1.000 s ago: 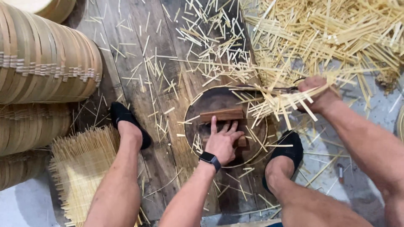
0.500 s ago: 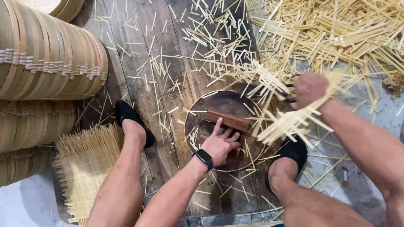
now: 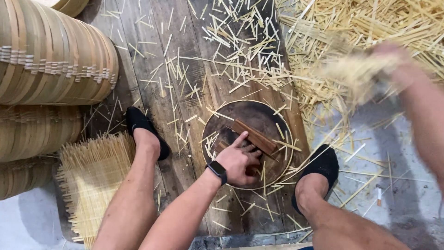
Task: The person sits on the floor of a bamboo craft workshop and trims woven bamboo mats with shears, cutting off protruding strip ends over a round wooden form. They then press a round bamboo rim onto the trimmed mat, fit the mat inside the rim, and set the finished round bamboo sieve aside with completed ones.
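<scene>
My left hand (image 3: 239, 163) lies flat on a small wood block (image 3: 254, 136), fingers spread and pressing down, not curled round it. The block sits on a dark round board (image 3: 259, 115) with a thin pale rim, between my two black shoes (image 3: 138, 122). The board rests on old floor planks (image 3: 152, 69) covered in short bamboo sticks (image 3: 240, 51). A woven mat (image 3: 95, 176) lies by my left leg. Up on the right, my right hand (image 3: 393, 60) is a blur. It seems closed on a bundle of sticks (image 3: 356, 71), above the big straw pile (image 3: 370, 23). Stacked bamboo hoops (image 3: 51, 60) stand far left.
</scene>
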